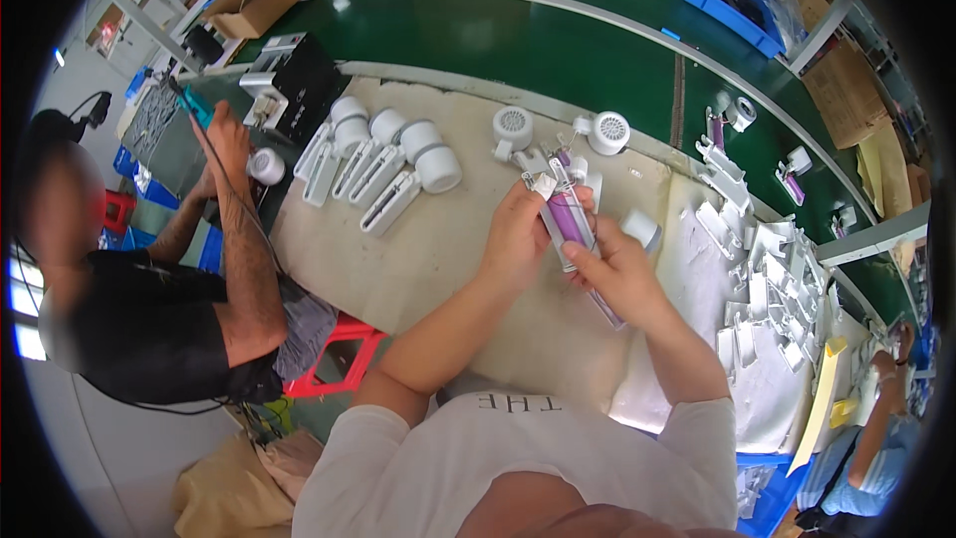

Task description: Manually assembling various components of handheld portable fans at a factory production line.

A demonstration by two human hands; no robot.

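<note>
Over the middle of the table, my left hand [516,234] and my right hand [625,271] both grip a long white plastic handle housing. A purple cylinder [568,219], looking like a battery, lies inside the housing. The left fingers wrap its upper left side, and the right thumb presses along its lower right side. Just beyond my hands lie two round white fan heads with grilles, one on the left [513,126] and one on the right [609,132]. A white round cup-shaped part [640,229] stands beside my right hand. Where the fingers curl underneath, their tips are hidden.
Several white handheld fans [393,201] lie in a row to the left. Loose white shells [772,289] are heaped on the right. A green conveyor [438,35] runs behind the table, carrying more parts. At left, a co-worker [169,309] holds a teal corded tool [199,108].
</note>
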